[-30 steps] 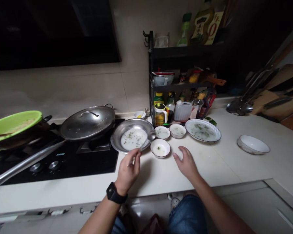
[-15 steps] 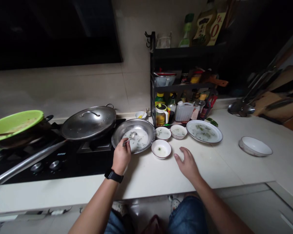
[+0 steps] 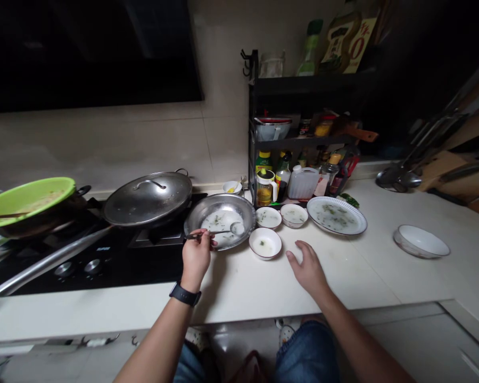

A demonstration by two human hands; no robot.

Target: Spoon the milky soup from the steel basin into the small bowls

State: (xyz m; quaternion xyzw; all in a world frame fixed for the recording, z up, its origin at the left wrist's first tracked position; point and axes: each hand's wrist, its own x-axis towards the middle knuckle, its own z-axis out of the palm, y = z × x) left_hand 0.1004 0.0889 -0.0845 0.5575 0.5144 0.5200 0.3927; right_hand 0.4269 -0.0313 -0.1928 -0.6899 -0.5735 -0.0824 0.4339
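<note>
1. Both hands are well apart above the pale surface (image 3: 259, 295).
2. The left hand (image 3: 197, 255) pinches a spoon (image 3: 237, 229) near its handle end. The spoon lies nearly flat, its bowl over milky liquid in a steel basin (image 3: 197, 215).
3. The right hand (image 3: 308, 271) is open with its fingers spread, near a small bowl (image 3: 265, 256). Whether it touches the surface cannot be told.
4. The basin sits at the edge of a black hob (image 3: 155, 260), just beside a wok lid (image 3: 147, 199).
5. Two more small bowls (image 3: 269, 226) (image 3: 294, 225) and a rimmed plate (image 3: 359, 226) stand in a row past the basin, holding similar cloudy liquid with green flecks. A white bowl (image 3: 421, 250) sits well apart on the right.
6. The step in hand appears to be working the spoon through the basin's liquid. Any lift from this low position would call for a level hold to avoid dripping.
</note>
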